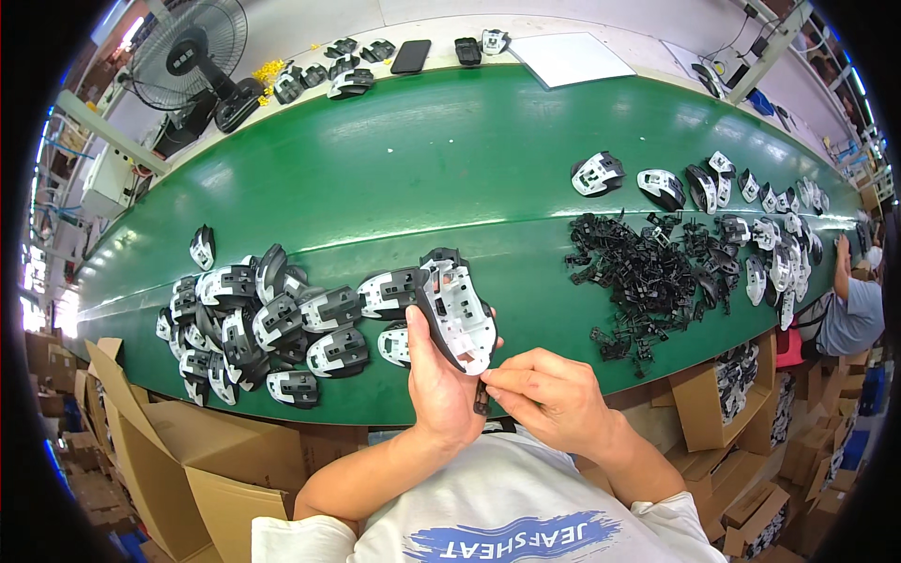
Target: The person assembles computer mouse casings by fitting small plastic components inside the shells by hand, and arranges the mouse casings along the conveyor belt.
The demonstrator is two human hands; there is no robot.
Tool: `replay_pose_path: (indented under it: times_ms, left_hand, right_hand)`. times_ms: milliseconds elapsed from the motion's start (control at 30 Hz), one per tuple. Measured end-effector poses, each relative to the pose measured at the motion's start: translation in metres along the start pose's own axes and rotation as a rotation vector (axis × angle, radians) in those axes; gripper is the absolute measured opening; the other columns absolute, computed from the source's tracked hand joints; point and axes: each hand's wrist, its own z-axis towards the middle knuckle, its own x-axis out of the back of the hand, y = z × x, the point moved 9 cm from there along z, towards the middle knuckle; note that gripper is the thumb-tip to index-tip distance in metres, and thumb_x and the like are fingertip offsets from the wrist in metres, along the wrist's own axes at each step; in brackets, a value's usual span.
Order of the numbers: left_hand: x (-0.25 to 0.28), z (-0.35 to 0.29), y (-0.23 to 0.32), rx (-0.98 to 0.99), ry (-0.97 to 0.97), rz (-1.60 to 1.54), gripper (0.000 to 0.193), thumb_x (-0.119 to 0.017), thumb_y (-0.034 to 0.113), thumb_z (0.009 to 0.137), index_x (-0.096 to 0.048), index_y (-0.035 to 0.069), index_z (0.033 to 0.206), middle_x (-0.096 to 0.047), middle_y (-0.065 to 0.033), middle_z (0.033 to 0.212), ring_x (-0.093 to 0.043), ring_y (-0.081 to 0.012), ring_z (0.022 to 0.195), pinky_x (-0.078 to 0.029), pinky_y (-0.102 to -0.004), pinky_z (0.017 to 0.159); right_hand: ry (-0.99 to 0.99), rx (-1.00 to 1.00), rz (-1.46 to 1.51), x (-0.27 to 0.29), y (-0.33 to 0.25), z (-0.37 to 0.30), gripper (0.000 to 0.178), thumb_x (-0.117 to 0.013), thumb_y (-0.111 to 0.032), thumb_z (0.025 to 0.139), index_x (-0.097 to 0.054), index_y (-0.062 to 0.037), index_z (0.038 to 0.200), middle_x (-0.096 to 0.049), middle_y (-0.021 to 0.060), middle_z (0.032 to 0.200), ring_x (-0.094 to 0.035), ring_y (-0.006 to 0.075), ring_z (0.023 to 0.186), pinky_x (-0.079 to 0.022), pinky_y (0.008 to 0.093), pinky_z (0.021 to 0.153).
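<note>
My left hand (437, 394) is wrapped round a computer mouse shell (462, 314), with its white inner side facing up and its black rim showing. The fingers of my right hand (558, 399) are pinched together at the near end of that shell, on a small black plastic part (481, 398). Most of this part is hidden by the fingers. Left of my hands lies a heap of black and white mouse shells (246, 324). To the right is a loose pile of small black plastic parts (638, 272).
More shells (784, 258) are spread along the right of the green table (404, 178). A fan (192, 61), a black phone (411, 56) and a white sheet (572, 59) stand or lie at the back. Cardboard boxes (239, 450) flank me. A co-worker's arm (842, 267) reaches in at far right.
</note>
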Motion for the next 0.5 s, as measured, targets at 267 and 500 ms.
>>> replay_pose_path:
  times_ms: [267, 500]
  left_hand:
    - [-0.001, -0.012, 0.007, 0.071, -0.186, -0.093, 0.063, -0.033, 0.059, 0.118, -0.056, 0.013, 0.153, -0.072, -0.0094, 0.131, -0.072, -0.0239, 0.115, -0.059, -0.042, 0.096]
    - [0.0, -0.036, 0.009, 0.087, -0.284, -0.062, 0.069, -0.031, 0.062, 0.116, -0.048, 0.014, 0.163, -0.059, -0.0076, 0.157, -0.055, -0.0261, 0.146, -0.041, -0.046, 0.124]
  right_hand:
    - [0.198, 0.12, 0.094, 0.042, -0.024, 0.011, 0.025, -0.082, 0.006, 0.082, -0.082, -0.0027, 0.106, -0.079, 0.0109, 0.098, -0.078, 0.0213, 0.083, -0.064, 0.0317, 0.071]
    - [0.143, 0.275, -0.162, 0.028, -0.042, 0.034, 0.027, -0.087, -0.001, 0.079, -0.079, -0.007, 0.105, -0.077, 0.0069, 0.102, -0.075, 0.0245, 0.084, -0.06, 0.0364, 0.073]
